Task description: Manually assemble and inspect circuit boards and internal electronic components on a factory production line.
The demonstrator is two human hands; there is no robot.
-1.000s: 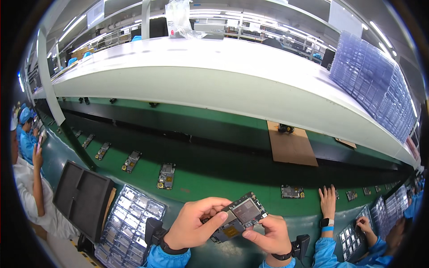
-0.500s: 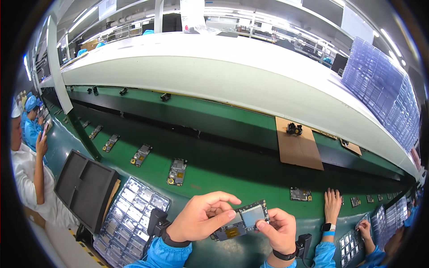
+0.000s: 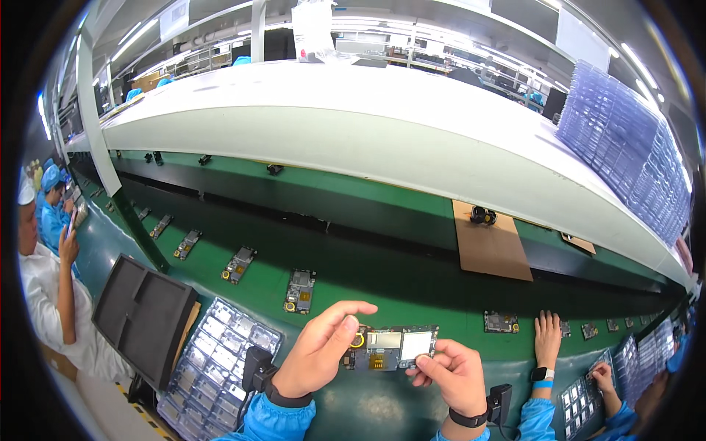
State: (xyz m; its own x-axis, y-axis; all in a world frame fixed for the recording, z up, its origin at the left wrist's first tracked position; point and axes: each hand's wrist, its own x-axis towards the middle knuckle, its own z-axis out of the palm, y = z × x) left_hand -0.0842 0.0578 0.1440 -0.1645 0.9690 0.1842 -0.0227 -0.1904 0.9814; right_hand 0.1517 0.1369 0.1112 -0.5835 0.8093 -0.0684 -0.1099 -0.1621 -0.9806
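A dark circuit board [image 3: 384, 351] is held level above the bench, with a bright square shield at one end, a gold contact patch below its middle and a yellow ring at its left end. My right hand [image 3: 454, 373] pinches its right corner between thumb and fingers. Beside the ringed end is my left hand [image 3: 323, 349], its index finger stretched out and its thumb raised off the board's face; its other fingers are partly hidden. On the green belt beyond, another circuit board [image 3: 300, 291] lies just past my left hand.
Left of me stand a clear compartment tray [image 3: 213, 360] with parts and a black foam tray [image 3: 143, 316]. Cardboard [image 3: 489, 250] bearing a black part lies under the white shelf [image 3: 331, 132]. A co-worker's hand [image 3: 546, 342] reaches onto the belt at right. Plastic trays [image 3: 618, 140] are stacked above.
The board has turned from a tilt to nearly level, its shield now glaring white. My left thumb has lifted off it. The boards on the belt have shifted slightly right and down in view.
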